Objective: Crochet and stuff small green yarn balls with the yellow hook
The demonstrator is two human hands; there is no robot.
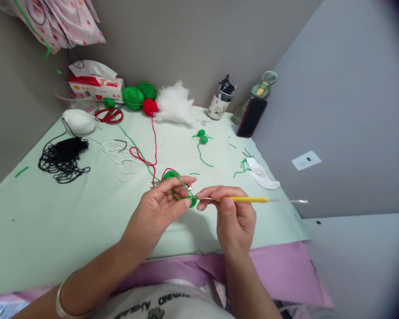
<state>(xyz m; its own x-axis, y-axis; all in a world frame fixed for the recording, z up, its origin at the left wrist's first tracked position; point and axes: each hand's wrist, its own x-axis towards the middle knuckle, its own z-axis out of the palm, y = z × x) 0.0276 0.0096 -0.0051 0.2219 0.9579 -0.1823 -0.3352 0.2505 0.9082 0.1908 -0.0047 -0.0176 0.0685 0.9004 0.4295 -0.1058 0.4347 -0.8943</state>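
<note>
Near the table's front edge, my left hand (161,201) pinches a small green crochet piece (193,202) between thumb and fingers, with green yarn running over its raised index finger. My right hand (234,217) grips a crochet hook (249,200) with a yellow handle and metal ends. One metal end of the hook meets the green piece; the other points right. Just behind my left fingers lies a round green crocheted piece (170,175), partly hidden, with red yarn (154,146) beside it. A small red-and-white object (189,187) shows behind my fingers, too hidden to name.
Along the back stand a tissue box (115,88), green yarn balls (133,98), a red ball (150,107), white stuffing (174,104), a pen jar (220,103) and a phone (252,118). Red scissors (110,116) and tangled black yarn (64,157) lie left. Small green balls (202,139) sit mid-table.
</note>
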